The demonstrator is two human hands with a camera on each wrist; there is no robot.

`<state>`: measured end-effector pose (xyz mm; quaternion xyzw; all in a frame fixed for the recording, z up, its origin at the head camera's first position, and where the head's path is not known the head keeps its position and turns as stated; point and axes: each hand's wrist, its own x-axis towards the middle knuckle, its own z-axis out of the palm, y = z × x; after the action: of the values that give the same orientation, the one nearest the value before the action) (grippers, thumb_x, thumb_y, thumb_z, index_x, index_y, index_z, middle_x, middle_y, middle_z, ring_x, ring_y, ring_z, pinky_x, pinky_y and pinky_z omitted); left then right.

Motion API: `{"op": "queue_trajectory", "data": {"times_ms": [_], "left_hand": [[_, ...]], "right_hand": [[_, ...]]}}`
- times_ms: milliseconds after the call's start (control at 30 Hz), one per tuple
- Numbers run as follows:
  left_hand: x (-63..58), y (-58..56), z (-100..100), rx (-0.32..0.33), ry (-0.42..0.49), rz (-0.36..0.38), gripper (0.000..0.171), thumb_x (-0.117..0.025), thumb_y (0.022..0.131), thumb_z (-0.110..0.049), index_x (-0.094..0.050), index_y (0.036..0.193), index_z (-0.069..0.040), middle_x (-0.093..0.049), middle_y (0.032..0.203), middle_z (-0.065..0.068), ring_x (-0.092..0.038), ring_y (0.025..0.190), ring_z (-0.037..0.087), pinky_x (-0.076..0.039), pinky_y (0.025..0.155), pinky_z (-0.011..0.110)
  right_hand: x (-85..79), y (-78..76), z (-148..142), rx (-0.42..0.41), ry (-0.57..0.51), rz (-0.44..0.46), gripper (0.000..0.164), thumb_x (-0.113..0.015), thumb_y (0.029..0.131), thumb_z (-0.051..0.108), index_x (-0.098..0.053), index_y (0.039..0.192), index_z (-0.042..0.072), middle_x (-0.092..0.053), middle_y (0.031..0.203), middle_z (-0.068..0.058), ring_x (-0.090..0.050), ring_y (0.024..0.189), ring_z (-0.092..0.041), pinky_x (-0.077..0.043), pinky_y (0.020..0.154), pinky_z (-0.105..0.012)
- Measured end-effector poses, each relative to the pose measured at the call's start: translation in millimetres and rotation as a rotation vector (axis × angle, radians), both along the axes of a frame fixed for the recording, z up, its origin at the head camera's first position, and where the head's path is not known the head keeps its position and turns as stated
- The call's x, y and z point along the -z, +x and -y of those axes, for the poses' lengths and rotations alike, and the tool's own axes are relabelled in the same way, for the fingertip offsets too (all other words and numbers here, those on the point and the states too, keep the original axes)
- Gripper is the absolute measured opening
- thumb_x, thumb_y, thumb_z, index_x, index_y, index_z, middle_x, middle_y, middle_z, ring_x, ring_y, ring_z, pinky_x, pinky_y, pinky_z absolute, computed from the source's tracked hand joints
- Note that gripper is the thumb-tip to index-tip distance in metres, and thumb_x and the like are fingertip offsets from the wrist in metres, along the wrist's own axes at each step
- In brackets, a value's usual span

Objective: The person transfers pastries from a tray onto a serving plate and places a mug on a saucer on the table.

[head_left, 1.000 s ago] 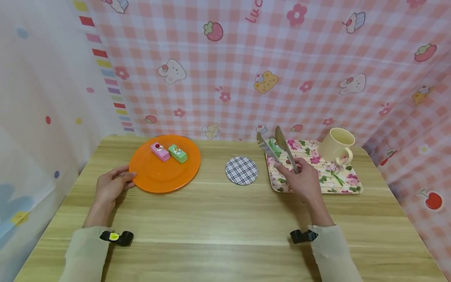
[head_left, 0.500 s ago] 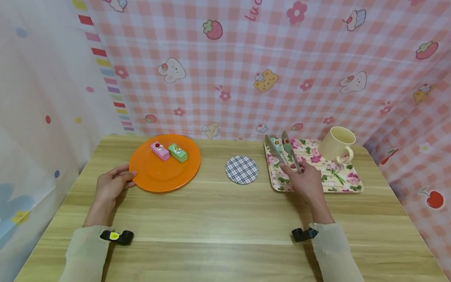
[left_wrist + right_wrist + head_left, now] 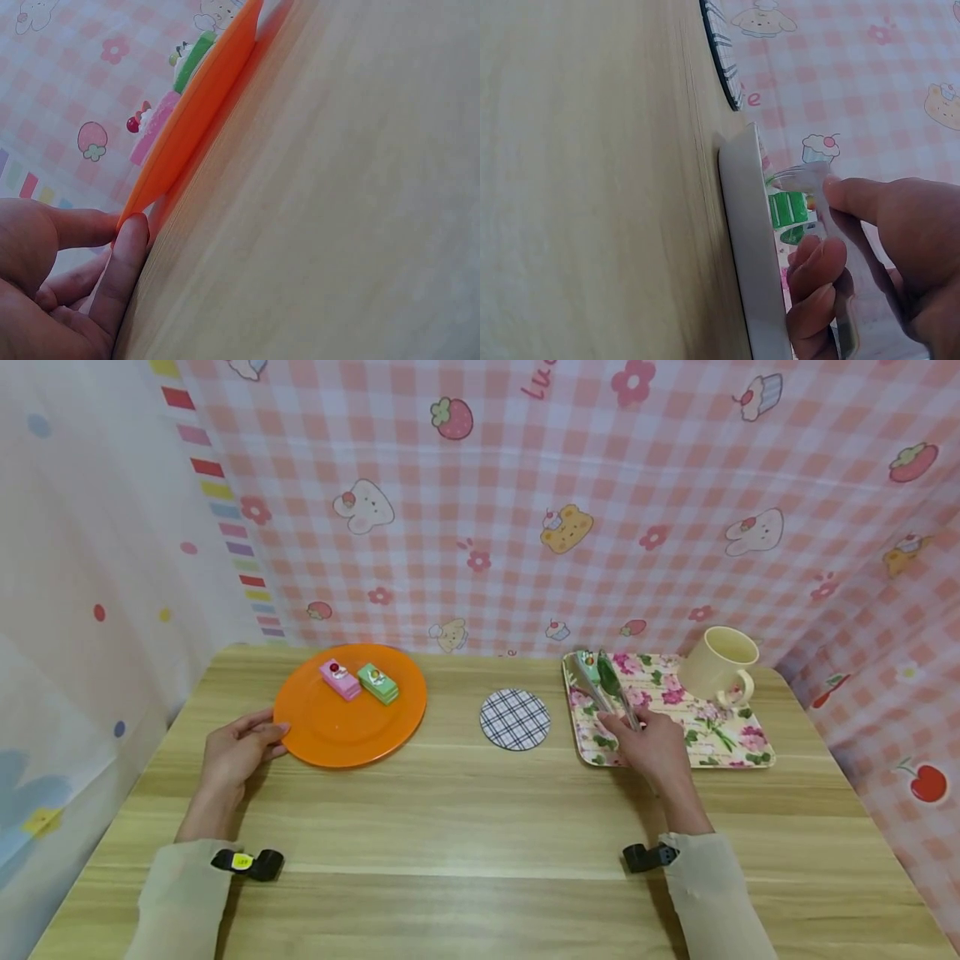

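From far away, I see the right hand (image 3: 651, 745) holding a pair of long, shiny, silver metal tongs (image 3: 597, 695), its fingers curled round them. The tongs point to about 11 o'clock. Their two tips are apart, and in my head view a small green cake-shaped block (image 3: 588, 666) shows in the gap. I cannot tell if the tips touch it. One arm of the tongs looks green near its end. The green cake-shaped block sits at 10 o'clock on a cream rectangular tray (image 3: 690, 742) with pink flowers and green leaves. Up close, its side is bright green with thin pale lines.

The left hand (image 3: 234, 760) pinches the rim of a big, round, smooth orange plate (image 3: 337, 735) at 8 o'clock, with finger and thumb close together. On the plate, near 12 o'clock, is a pink cake-shaped block (image 3: 341, 680) with a white top and a red ball like a cherry. Next to it, near 1 o'clock, is a second green block (image 3: 378, 683), also with white on top.

At the plate's 3 o'clock, I see a flat, round, white coaster (image 3: 515, 719) with dark crossing lines. A cream mug (image 3: 708, 667) stands near 1 o'clock on the tray. Everything is on a pale wood-grain table (image 3: 450, 827).
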<state>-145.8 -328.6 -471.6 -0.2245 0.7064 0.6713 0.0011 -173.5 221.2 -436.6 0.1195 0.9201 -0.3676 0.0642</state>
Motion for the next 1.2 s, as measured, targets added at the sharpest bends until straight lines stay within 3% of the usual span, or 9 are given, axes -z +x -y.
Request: {"op": "queue_trajectory", "data": {"times_ms": [167,267,467,767,1000,1200], "left_hand": [[-0.8,1.0,-0.9,0.0,-0.022,0.017,0.06,-0.067,0.099,-0.008,-0.043,0.152,0.005,-0.068,0.082,-0.017,-0.07,0.073,0.0,-0.064,0.071,0.018],[-0.8,1.0,-1.4,-0.002,-0.03,0.023,0.06,-0.067,0.099,-0.009,-0.043,0.152,0.004,-0.068,0.082,-0.018,-0.07,0.073,0.0,-0.064,0.071,0.018],[-0.9,1.8,-1.6,-0.005,-0.014,0.006,0.06,-0.068,0.098,-0.007,-0.043,0.151,0.006,-0.068,0.081,-0.017,-0.07,0.072,0.0,-0.063,0.069,0.017],[2.1,1.1,0.6,-0.017,-0.031,0.017,0.06,-0.068,0.098,-0.009,-0.044,0.151,0.004,-0.068,0.081,-0.018,-0.07,0.072,0.0,-0.063,0.069,0.017],[1.3,0.5,0.9,0.003,-0.01,0.006,0.06,-0.067,0.099,-0.008,-0.042,0.152,0.005,-0.069,0.082,-0.017,-0.07,0.074,0.0,-0.063,0.07,0.017],[-0.3,0.1,-0.1,-0.001,0.016,0.0,0.059,-0.067,0.098,-0.006,-0.043,0.151,0.006,-0.069,0.082,-0.016,-0.071,0.074,0.0,-0.064,0.07,0.018]], "right_hand": [[-0.8,-0.4,-0.9,-0.009,-0.011,0.053,0.071,-0.06,0.096,0.064,-0.062,0.129,0.001,-0.067,0.074,-0.006,-0.065,0.062,-0.016,-0.046,0.049,-0.026],[-1.2,-0.5,-1.3,-0.01,-0.019,0.062,0.064,-0.059,0.097,0.061,-0.066,0.122,0.003,-0.069,0.074,-0.007,-0.065,0.063,-0.017,-0.046,0.05,-0.026],[-1.7,-0.8,-3.3,-0.039,0.019,0.024,0.053,-0.058,0.101,0.054,-0.07,0.106,0.003,-0.07,0.067,-0.007,-0.061,0.058,-0.017,-0.042,0.05,-0.027],[-1.5,-2.0,-5.6,-0.075,0.107,-0.015,0.055,-0.054,0.103,0.055,-0.069,0.117,0.003,-0.072,0.073,-0.008,-0.061,0.063,-0.016,-0.043,0.059,-0.027],[-1.6,-1.2,-6.8,-0.076,0.149,-0.096,0.051,-0.054,0.103,0.052,-0.07,0.097,0.004,-0.064,0.072,-0.009,-0.054,0.062,-0.02,-0.041,0.055,-0.028],[-2.1,-0.8,-6.1,-0.085,0.119,-0.127,0.048,-0.056,0.103,0.049,-0.07,0.101,0.003,-0.06,0.071,-0.008,-0.052,0.06,-0.02,-0.042,0.052,-0.028]]}}
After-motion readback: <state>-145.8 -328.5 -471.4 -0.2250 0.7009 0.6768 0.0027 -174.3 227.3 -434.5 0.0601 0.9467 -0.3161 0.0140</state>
